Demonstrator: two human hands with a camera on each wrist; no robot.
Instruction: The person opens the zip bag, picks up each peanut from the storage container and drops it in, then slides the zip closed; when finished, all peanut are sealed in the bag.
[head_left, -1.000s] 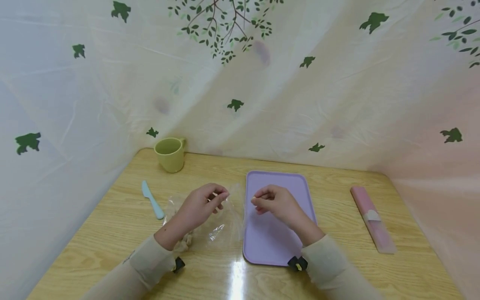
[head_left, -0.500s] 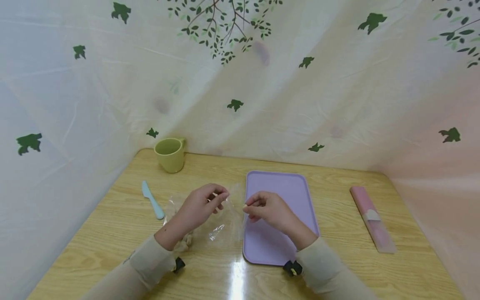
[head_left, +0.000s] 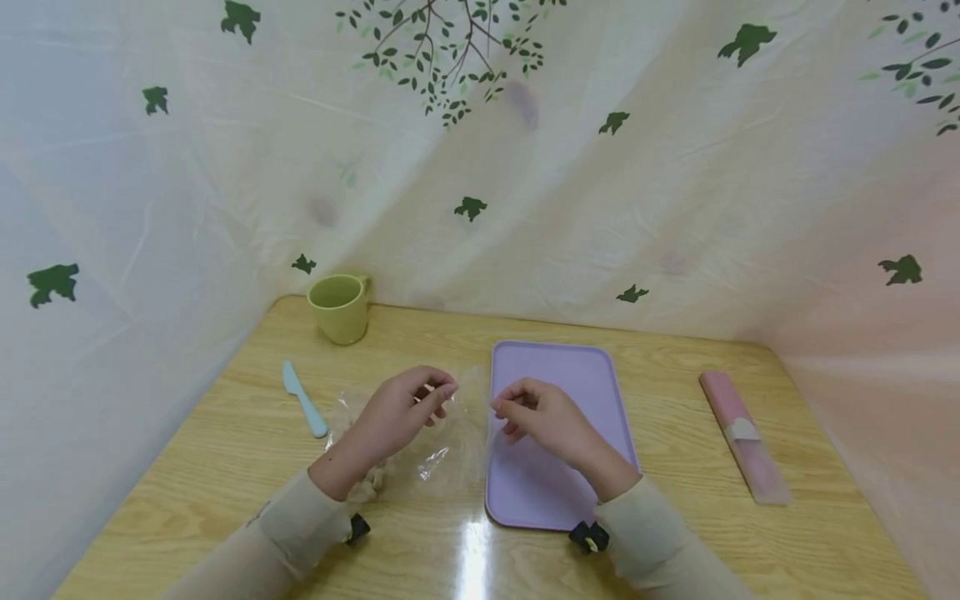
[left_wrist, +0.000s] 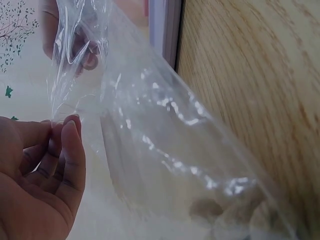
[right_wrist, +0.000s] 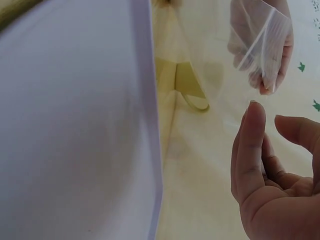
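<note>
A clear plastic bag [head_left: 446, 462] lies on the table, its mouth raised toward my left hand [head_left: 401, 412]. That hand pinches the bag's edge between thumb and fingers, as the left wrist view also shows. Tan rounded pieces [left_wrist: 240, 217] sit in the bag's lower end, partly hidden by the left wrist in the head view. My right hand [head_left: 551, 421] hovers over the left side of the purple tray [head_left: 536, 492], near the bag's mouth. In the right wrist view its thumb and fingertips [right_wrist: 255, 117] are apart, with nothing between them.
A light blue knife [head_left: 304, 400] lies left of the bag. Behind it stands a yellow-green mug [head_left: 341, 312], near the table's back edge. A pink folded case [head_left: 742, 437] with a pale band rests at the right. A printed curtain [head_left: 525, 208] surrounds the table.
My right hand has moved slightly left toward the bag's mouth. A small pale bit seen at its fingertips before no longer shows, and the fingers have parted. The left hand has kept its place.
</note>
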